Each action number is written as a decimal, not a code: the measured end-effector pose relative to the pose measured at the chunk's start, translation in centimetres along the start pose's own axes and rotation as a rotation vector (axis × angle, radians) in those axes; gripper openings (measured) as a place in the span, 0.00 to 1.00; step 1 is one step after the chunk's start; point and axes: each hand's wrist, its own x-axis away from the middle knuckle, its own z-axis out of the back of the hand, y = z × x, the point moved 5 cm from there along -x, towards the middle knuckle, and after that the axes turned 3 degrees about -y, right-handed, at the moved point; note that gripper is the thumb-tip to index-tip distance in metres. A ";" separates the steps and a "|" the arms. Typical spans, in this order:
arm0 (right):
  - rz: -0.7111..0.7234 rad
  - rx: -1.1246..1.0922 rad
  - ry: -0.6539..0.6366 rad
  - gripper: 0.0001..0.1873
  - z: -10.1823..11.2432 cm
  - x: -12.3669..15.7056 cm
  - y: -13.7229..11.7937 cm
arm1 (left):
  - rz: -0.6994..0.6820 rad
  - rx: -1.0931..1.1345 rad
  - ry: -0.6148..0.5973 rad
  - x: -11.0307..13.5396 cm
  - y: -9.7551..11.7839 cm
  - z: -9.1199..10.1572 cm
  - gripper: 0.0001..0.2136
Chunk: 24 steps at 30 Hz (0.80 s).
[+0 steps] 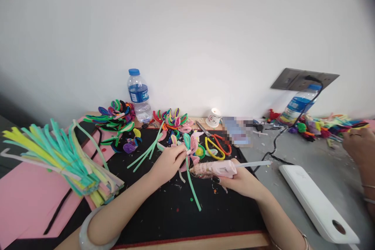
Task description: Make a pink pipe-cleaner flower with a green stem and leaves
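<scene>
My left hand is closed on a pipe-cleaner flower with pink and mint-green loops; its mint-green stem hangs down over the black mat. In my right hand is a pale pink glue gun, with a translucent glue stick poking out of its back end. The gun's nozzle points left and comes close to the stem just under the flower; whether it touches I cannot tell. Scissors with yellow and orange handles lie just beyond the gun.
A bundle of green and yellow pipe cleaners lies left on pink sheets. Looped pipe-cleaner pieces, a water bottle and a paper cup stand along the wall. At right are a white device, a cable and another person's hand.
</scene>
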 end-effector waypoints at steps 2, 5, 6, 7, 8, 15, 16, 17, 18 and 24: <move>-0.015 0.007 -0.028 0.09 -0.1 0.0 0.1 | -0.010 0.009 -0.001 0.1 0.1 0.0 0.13; -0.022 0.014 -0.053 0.09 -0.2 -0.1 0.1 | -0.019 0.025 -0.001 0.2 0.3 0.0 0.13; -0.024 0.014 -0.055 0.10 -0.2 -0.1 0.1 | -0.018 0.027 -0.002 0.2 0.3 0.0 0.13; -0.024 0.013 -0.055 0.10 -0.2 -0.1 0.1 | -0.015 0.028 -0.002 0.2 0.3 0.0 0.13; -0.022 0.014 -0.060 0.11 -0.2 -0.2 0.0 | -0.013 0.027 -0.002 0.2 0.2 0.0 0.13; 0.008 0.015 -0.060 0.15 -0.2 -0.2 -0.3 | -0.014 0.033 0.001 0.1 0.2 0.1 0.14; 0.001 0.016 -0.057 0.14 -0.2 -0.1 -0.2 | -0.012 0.032 0.001 0.2 0.2 0.1 0.14; -0.005 0.017 -0.055 0.13 -0.3 -0.1 -0.1 | -0.011 0.031 0.001 0.2 0.2 0.1 0.14; -0.012 0.018 -0.053 0.13 -0.3 -0.1 0.0 | -0.010 0.029 0.002 0.2 0.3 0.1 0.14; -0.039 0.006 -0.087 0.14 -0.5 0.1 0.4 | -0.013 0.018 0.010 0.3 0.3 0.1 0.14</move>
